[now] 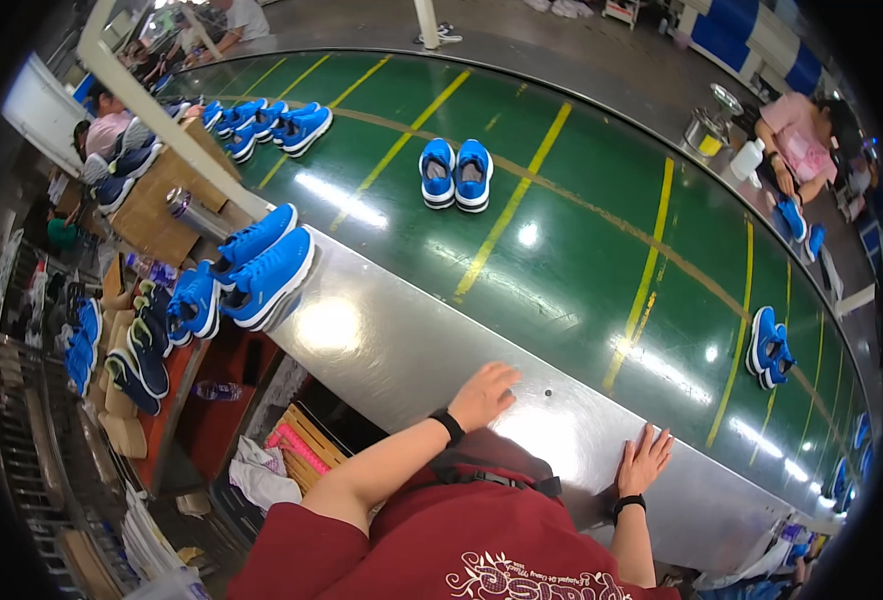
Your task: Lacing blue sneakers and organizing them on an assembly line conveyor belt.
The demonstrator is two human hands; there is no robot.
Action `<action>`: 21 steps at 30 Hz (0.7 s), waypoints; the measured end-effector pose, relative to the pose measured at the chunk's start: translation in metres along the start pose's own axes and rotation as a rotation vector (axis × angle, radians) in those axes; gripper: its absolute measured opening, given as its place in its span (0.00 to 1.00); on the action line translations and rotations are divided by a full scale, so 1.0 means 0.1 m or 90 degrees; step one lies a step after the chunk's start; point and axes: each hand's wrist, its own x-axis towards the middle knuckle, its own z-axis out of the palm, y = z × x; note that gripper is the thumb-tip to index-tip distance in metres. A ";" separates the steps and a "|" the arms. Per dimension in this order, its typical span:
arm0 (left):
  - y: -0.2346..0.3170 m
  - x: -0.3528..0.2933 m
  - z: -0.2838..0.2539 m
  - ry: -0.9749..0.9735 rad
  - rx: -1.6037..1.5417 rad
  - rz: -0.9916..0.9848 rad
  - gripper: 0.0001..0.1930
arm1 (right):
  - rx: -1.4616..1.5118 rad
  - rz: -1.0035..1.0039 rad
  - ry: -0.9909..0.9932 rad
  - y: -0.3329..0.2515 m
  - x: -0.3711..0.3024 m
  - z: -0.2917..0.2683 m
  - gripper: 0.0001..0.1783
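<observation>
My left hand (483, 395) is over the shiny metal ledge (391, 345) along the belt, palm down, with nothing in it. Its fingers are stretched and a little apart. Flat near the belt's edge lies my right hand (644, 462), also bare, its fingers spread on the metal. Neither hand touches a shoe. A pair of blue sneakers (473, 175) stands on the green belt (561, 240), beyond my left hand. Another blue pair (764, 345) is farther right. On the ledge's left end, blue sneakers (276, 280) stand side by side.
More blue sneakers (304, 130) cluster on the belt's far left. Dark shoes (141, 345) fill a rack on the left, near a metal flask (189, 208). Across the belt, a person in pink (796, 140) handles blue shoes. A white post (161, 115) rises at left.
</observation>
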 end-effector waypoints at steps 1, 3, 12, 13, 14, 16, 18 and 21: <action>-0.10 0.10 -0.07 0.029 0.009 -0.011 0.23 | 0.004 -0.008 0.016 -0.02 0.00 0.00 0.30; -0.33 0.33 -0.27 0.067 0.014 -0.020 0.23 | 0.009 0.006 0.005 -0.08 0.01 -0.03 0.30; -1.30 1.68 -1.39 0.177 0.343 -0.037 0.36 | 0.011 -0.016 0.021 -0.15 0.04 0.01 0.32; -1.30 1.86 -1.47 0.186 0.413 -0.027 0.38 | 0.007 -0.008 0.017 -0.13 0.03 0.01 0.32; -1.36 2.00 -1.52 0.192 0.475 -0.037 0.39 | 0.009 -0.004 0.012 -0.12 0.02 0.02 0.32; -1.46 2.24 -1.59 0.175 0.561 -0.062 0.40 | 0.010 0.008 0.002 -0.12 0.00 0.01 0.32; -1.62 2.40 -1.66 0.098 0.607 -0.103 0.38 | 0.011 -0.001 0.008 -0.16 0.01 0.00 0.32; -1.71 2.70 -1.68 -0.111 0.600 -0.356 0.36 | 0.015 0.001 0.005 -0.20 0.00 -0.01 0.32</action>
